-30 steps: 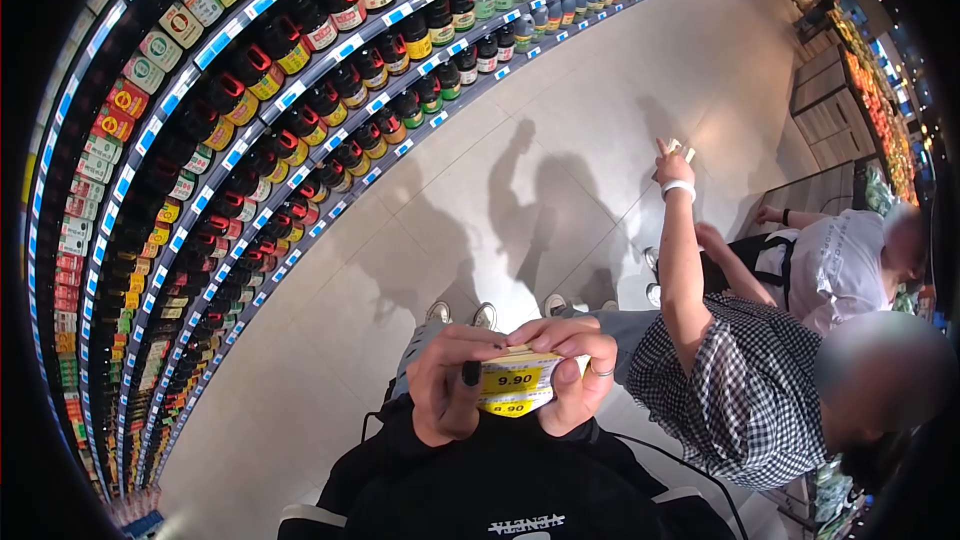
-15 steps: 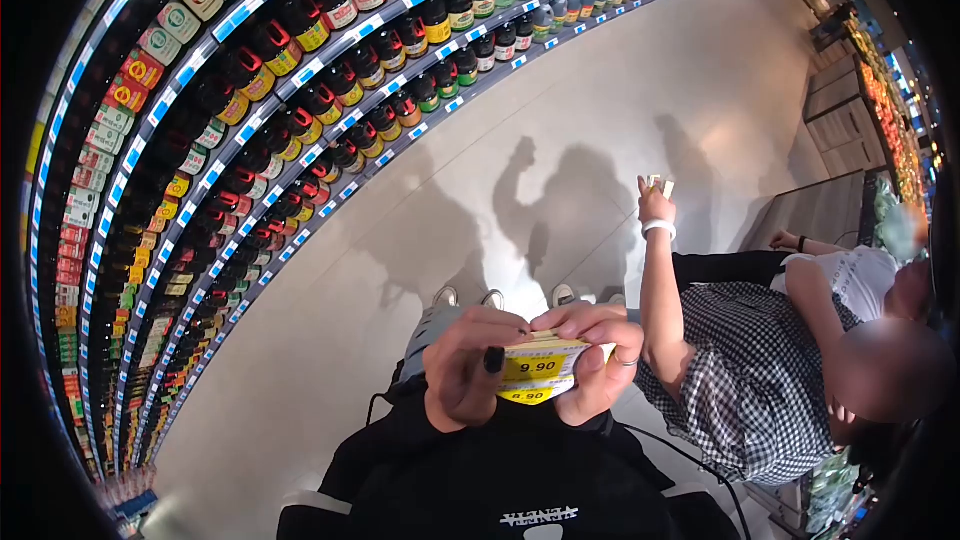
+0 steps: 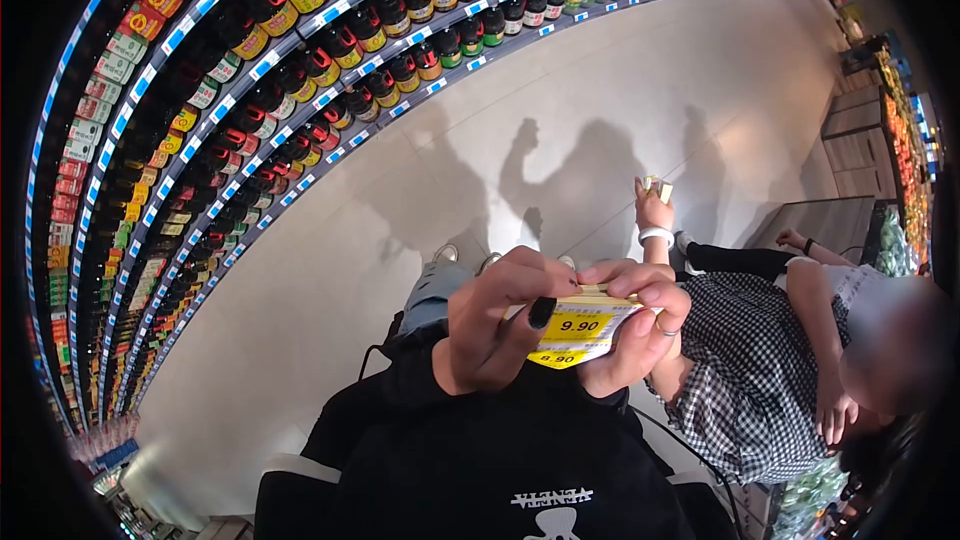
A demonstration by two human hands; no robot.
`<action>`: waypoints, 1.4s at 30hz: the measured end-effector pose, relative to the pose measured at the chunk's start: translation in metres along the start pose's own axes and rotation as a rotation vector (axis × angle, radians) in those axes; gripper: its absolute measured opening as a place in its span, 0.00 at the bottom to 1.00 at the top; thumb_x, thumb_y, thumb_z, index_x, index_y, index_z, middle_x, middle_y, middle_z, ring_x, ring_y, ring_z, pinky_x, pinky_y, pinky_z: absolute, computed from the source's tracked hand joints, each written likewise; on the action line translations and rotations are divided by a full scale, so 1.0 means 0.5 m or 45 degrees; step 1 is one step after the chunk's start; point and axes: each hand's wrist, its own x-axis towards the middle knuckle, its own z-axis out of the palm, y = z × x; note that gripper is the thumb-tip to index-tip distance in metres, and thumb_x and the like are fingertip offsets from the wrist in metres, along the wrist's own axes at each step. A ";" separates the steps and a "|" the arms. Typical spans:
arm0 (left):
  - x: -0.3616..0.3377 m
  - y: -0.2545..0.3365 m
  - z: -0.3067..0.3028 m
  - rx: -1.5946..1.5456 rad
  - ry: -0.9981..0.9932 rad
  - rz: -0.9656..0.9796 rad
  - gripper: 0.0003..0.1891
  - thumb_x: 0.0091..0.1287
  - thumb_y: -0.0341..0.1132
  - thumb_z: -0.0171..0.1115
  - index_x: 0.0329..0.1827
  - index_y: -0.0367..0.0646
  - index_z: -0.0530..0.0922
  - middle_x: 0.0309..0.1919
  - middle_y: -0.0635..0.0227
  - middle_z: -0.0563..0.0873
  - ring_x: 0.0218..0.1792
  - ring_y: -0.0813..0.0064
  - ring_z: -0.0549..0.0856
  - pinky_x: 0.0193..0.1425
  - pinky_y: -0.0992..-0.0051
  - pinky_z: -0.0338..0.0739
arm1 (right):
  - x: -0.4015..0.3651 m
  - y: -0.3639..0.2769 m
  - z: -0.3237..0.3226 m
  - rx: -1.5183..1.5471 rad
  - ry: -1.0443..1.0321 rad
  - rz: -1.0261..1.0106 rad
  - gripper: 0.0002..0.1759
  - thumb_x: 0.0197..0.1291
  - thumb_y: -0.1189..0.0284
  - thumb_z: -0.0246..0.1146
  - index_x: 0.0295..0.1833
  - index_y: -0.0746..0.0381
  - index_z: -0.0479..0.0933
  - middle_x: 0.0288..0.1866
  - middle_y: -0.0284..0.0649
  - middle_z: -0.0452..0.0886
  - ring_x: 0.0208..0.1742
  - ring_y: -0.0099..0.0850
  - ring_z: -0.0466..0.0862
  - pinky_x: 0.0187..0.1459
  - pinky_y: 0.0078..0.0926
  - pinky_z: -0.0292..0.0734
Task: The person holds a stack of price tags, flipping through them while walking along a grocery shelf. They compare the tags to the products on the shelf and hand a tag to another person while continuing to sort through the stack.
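Note:
Both of my hands hold a small stack of yellow and white price tags [image 3: 578, 326] in front of my chest. The front tag reads 9.90, and a lower one shows 8.90. My left hand [image 3: 500, 315] pinches the stack's left side, its thumb with a dark nail at the tag's edge. On the right side, my right hand [image 3: 640, 325], with a ring on one finger, grips the tags between thumb and fingers. The fingertips of both hands nearly meet along the top edge.
Curved shelves of bottles and jars [image 3: 330, 50] run along the left and top. At the right, a person in a checkered shirt [image 3: 760, 360] holds small tags in a raised hand [image 3: 653, 205]. Another person stands behind, near produce stands [image 3: 860, 140]. Shadows fall on the floor [image 3: 400, 200].
My hands and the tags sit farther right and higher in the view. The shelves and floor have shifted with the camera. The other person's free hand now shows lower on the checkered shirt.

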 end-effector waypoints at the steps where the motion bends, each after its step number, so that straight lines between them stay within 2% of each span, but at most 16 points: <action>1: 0.000 0.001 -0.001 0.016 -0.023 -0.001 0.08 0.64 0.24 0.47 0.43 0.30 0.71 0.36 0.51 0.80 0.35 0.64 0.80 0.41 0.72 0.75 | 0.001 -0.001 0.000 0.003 -0.005 0.005 0.10 0.66 0.67 0.49 0.43 0.64 0.63 0.35 0.46 0.70 0.36 0.43 0.80 0.41 0.38 0.77; 14: -0.021 -0.007 0.015 -0.120 -0.042 -0.078 0.09 0.66 0.27 0.48 0.45 0.33 0.71 0.39 0.54 0.80 0.38 0.69 0.80 0.43 0.75 0.74 | -0.005 -0.005 -0.021 -0.037 -0.039 -0.075 0.12 0.67 0.64 0.48 0.43 0.64 0.64 0.36 0.46 0.70 0.34 0.44 0.79 0.39 0.38 0.78; 35: -0.024 0.006 0.012 0.015 -0.046 -0.012 0.08 0.65 0.24 0.47 0.44 0.32 0.70 0.37 0.49 0.81 0.35 0.63 0.82 0.40 0.73 0.76 | -0.016 -0.009 -0.014 -0.039 -0.009 -0.058 0.12 0.67 0.64 0.48 0.42 0.64 0.64 0.35 0.46 0.71 0.34 0.43 0.80 0.39 0.36 0.77; 37: -0.020 0.007 0.018 0.042 -0.011 -0.068 0.07 0.68 0.30 0.46 0.42 0.35 0.70 0.34 0.53 0.80 0.34 0.72 0.80 0.40 0.76 0.73 | -0.014 -0.010 -0.014 -0.019 0.010 -0.057 0.12 0.67 0.65 0.49 0.43 0.64 0.64 0.35 0.46 0.71 0.35 0.43 0.80 0.39 0.37 0.77; 40: -0.015 0.009 0.017 0.109 -0.005 -0.054 0.08 0.68 0.32 0.47 0.41 0.35 0.71 0.34 0.53 0.81 0.34 0.70 0.80 0.40 0.76 0.73 | -0.012 -0.014 -0.012 -0.020 0.013 -0.031 0.12 0.67 0.65 0.50 0.43 0.64 0.64 0.34 0.46 0.70 0.35 0.44 0.80 0.39 0.38 0.77; 41: -0.016 0.006 0.017 0.100 0.021 -0.068 0.10 0.68 0.35 0.50 0.40 0.35 0.71 0.34 0.52 0.81 0.33 0.69 0.80 0.40 0.75 0.73 | -0.013 -0.014 -0.013 0.005 0.024 0.004 0.12 0.66 0.65 0.50 0.43 0.64 0.64 0.35 0.47 0.71 0.36 0.44 0.80 0.40 0.40 0.77; 42: -0.014 0.001 0.011 0.138 -0.013 0.053 0.12 0.56 0.17 0.44 0.42 0.29 0.72 0.34 0.51 0.82 0.33 0.61 0.83 0.40 0.70 0.77 | -0.016 -0.012 -0.017 0.031 -0.001 0.021 0.12 0.66 0.65 0.51 0.43 0.65 0.65 0.37 0.47 0.71 0.37 0.45 0.80 0.41 0.41 0.77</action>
